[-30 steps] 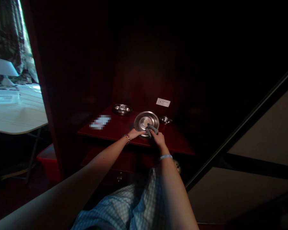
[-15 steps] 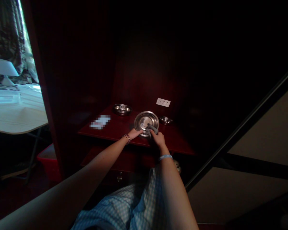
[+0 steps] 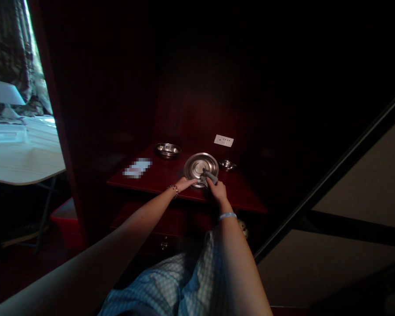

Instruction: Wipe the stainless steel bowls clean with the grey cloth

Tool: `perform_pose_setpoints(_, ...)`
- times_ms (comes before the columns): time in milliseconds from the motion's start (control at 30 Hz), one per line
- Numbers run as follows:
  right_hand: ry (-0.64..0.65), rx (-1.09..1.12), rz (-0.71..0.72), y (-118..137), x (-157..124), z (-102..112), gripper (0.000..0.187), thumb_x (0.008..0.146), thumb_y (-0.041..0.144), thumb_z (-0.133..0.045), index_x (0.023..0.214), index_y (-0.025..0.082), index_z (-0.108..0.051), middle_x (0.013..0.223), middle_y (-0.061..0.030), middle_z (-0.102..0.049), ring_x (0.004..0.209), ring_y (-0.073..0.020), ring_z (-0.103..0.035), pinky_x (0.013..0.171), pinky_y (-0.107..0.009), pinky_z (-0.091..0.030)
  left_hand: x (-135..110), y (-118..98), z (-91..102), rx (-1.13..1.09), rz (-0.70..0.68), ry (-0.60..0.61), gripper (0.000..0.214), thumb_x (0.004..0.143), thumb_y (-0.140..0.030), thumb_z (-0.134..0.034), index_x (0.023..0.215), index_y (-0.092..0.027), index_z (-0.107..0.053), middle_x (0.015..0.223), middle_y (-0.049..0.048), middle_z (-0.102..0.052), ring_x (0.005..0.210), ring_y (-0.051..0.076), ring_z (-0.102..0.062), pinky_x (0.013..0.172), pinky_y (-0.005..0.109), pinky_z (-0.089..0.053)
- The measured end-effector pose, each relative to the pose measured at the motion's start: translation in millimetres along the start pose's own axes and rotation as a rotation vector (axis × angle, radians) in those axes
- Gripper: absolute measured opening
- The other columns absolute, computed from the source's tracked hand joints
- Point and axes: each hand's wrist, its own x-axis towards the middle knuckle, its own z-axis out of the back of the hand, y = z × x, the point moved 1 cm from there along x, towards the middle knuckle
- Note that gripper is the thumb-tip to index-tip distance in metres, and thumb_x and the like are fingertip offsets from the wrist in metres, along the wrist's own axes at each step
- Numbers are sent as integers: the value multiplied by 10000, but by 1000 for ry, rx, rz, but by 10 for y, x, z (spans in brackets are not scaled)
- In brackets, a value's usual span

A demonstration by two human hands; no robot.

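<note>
A round steel plate [image 3: 199,163] lies on a dark red wooden shelf [image 3: 158,177]. My left hand [image 3: 185,183] rests on the plate's near left rim, fingers laid on it. My right hand [image 3: 217,190] is closed on a small grey cloth [image 3: 208,177] and presses it onto the plate's near right part. A bead bracelet is on my left wrist and a pale blue band on my right.
A steel bowl [image 3: 167,150] stands at the back left of the shelf, a smaller steel bowl [image 3: 227,165] right of the plate. A white socket plate [image 3: 224,140] is on the back wall. A white table [image 3: 23,153] stands far left. A dark rail [image 3: 329,180] slants on the right.
The cloth and my right hand have shifted very slightly on the plate; my left hand stays on the rim.
</note>
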Motion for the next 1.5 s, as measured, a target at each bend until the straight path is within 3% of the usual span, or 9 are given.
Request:
perform_pose_setpoints(467,2,6,-1,13,-22,10,524,857,599,-527,1035,159,-749,1011,-148,-746,1001,-294,-697,840,-324,-512,23,40,14,-7,-19,22,517,614,-317,-832,1079,-117,-724,1209,122,-706,1206,286,-615,1119,386,-394)
perform_pose_setpoints(667,-4,-5,38,-3,-10,2,505,868,585,-523,1028,166,-755,994,-132,-752,977,-270,-703,841,-303,-513,33,69,4,-47,-44,4,570,628,-422,-827,1100,-121,-718,1236,130,-691,1230,286,-599,1128,386,-386)
perform_pose_setpoints(833,-2,-48,30,8,-19,-1,531,889,582,-491,1074,152,-741,1018,-135,-750,987,-264,-704,829,-291,-515,70,99,-20,-93,-79,11,681,554,-428,-866,1131,-105,-701,1274,147,-667,1236,292,-594,1123,387,-395)
perform_pose_setpoints(1100,-46,-87,66,98,-112,58,516,906,577,-480,1075,167,-745,1033,-129,-751,997,-256,-705,851,-287,-514,61,122,1,-19,-41,-1,518,588,-321,-866,1050,-131,-730,1188,120,-717,1158,265,-645,1113,410,-411)
perform_pose_setpoints(1300,-75,-108,65,185,-170,82,502,923,546,-484,1148,159,-713,1097,-142,-737,1032,-262,-697,865,-298,-517,54,112,-6,-6,-83,18,471,631,-291,-843,1062,-143,-725,1160,102,-731,1162,248,-639,1131,409,-387)
perform_pose_setpoints(1500,-61,-115,61,177,-164,77,512,927,551,-478,1128,147,-720,1077,-150,-740,1028,-277,-700,857,-307,-521,57,122,9,32,-42,-6,404,672,-310,-809,1037,-153,-735,1122,99,-744,1177,263,-630,1126,414,-386)
